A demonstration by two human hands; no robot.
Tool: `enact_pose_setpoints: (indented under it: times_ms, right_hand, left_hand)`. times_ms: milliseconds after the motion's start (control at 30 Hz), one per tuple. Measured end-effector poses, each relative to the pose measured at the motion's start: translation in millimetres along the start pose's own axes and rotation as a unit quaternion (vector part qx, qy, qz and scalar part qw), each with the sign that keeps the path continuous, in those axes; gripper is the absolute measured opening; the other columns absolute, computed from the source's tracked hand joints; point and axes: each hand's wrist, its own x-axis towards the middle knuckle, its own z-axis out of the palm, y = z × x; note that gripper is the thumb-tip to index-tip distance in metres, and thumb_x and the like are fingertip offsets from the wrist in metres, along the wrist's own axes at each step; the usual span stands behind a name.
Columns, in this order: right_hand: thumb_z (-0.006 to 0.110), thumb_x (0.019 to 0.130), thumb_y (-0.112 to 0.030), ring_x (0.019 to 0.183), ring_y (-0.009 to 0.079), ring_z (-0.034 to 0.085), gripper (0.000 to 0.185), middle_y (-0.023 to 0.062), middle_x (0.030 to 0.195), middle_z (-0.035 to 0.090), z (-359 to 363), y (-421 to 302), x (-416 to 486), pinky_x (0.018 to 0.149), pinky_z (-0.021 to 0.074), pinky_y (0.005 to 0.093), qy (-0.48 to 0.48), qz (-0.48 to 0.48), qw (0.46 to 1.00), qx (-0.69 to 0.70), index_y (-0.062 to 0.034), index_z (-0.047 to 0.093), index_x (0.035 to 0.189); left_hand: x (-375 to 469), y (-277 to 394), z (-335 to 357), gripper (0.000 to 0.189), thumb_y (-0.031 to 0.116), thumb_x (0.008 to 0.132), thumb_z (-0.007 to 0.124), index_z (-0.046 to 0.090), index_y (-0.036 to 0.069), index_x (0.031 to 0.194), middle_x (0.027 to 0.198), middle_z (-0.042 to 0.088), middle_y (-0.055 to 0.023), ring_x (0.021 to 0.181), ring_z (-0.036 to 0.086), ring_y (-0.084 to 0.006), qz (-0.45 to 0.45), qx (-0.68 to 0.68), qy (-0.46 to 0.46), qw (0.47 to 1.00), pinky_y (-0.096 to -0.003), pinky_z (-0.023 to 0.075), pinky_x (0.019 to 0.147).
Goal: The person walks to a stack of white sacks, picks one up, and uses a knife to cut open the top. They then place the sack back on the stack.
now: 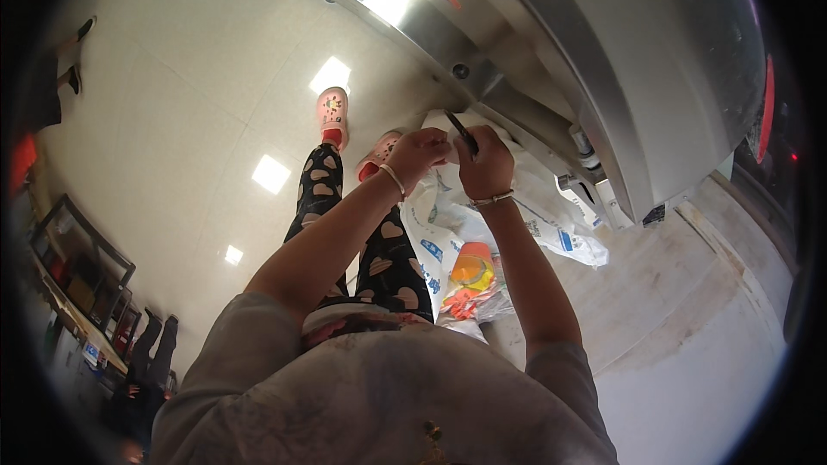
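My right hand [488,160] is closed around a slim black tool [464,132], perhaps a knife or peeler, its narrow end pointing away from me. Beside it, my left hand [421,154] has its fingers curled against a small pale object [451,144], mostly hidden between the two hands. What that object is cannot be made out. Beneath both hands a white plastic bag [420,206] with blue printing spreads open near the floor. An orange and yellow wrapper [475,268] and crumpled clear plastic lie in it.
A stainless steel appliance or counter [620,77] curves along the right, close to my hands. My pink clogs [333,110] stand on the pale tiled floor [194,77]. A black-framed rack [84,258] is at left. Other people's legs [152,342] show at the left rim.
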Motion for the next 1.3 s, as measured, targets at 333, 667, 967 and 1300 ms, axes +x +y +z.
enact_pose_setpoints:
  times_ms: [333,667,967,1300]
  right_hand:
    - [0.06,0.077,-0.013,0.069,0.0271,0.059,0.013,0.0134,0.079,0.06,-5,8,2,0.064,0.0462,0.0331,-0.026,0.07,0.989,0.127,-0.0012,0.058,0.081]
    - [0.057,0.08,-0.013,0.07,0.0332,0.057,0.012,0.0161,0.078,0.058,6,8,-8,0.062,0.0457,0.0368,0.024,0.019,0.999,0.012,-0.0019,0.055,0.084]
    - [0.054,0.083,-0.015,0.062,0.0181,0.054,0.015,0.0099,0.069,0.057,0,17,-8,0.059,0.0435,0.0292,0.013,0.079,0.984,0.156,-0.0008,0.056,0.08]
    - [0.059,0.083,-0.017,0.046,0.0062,0.036,0.011,-0.0036,0.056,0.043,13,21,-7,0.042,0.0292,0.022,-0.022,0.217,0.917,0.334,-0.0068,0.057,0.079]
  left_hand:
    - [0,-7,-6,0.022,0.007,0.082,0.061,0.057,-0.002,0.102,0.094,0.057,-0.0064,0.087,0.057,-0.0147,-0.033,-0.074,-0.035,0.996,-0.0265,0.0479,0.078]
    - [-5,-6,-4,0.02,0.007,0.084,0.059,0.056,-0.002,0.102,0.091,0.058,-0.007,0.081,0.056,-0.0146,-0.112,-0.191,-0.059,0.973,-0.0256,0.0487,0.073]
    - [-3,-8,-7,0.019,0.008,0.084,0.059,0.056,-0.001,0.101,0.09,0.057,-0.0065,0.079,0.056,-0.0143,-0.124,-0.185,-0.042,0.974,-0.0253,0.048,0.072]
    - [-1,-4,-6,0.019,0.011,0.088,0.055,0.057,0.0,0.102,0.097,0.057,-0.0059,0.087,0.055,-0.0138,-0.085,-0.105,-0.086,0.987,-0.0266,0.0474,0.078]
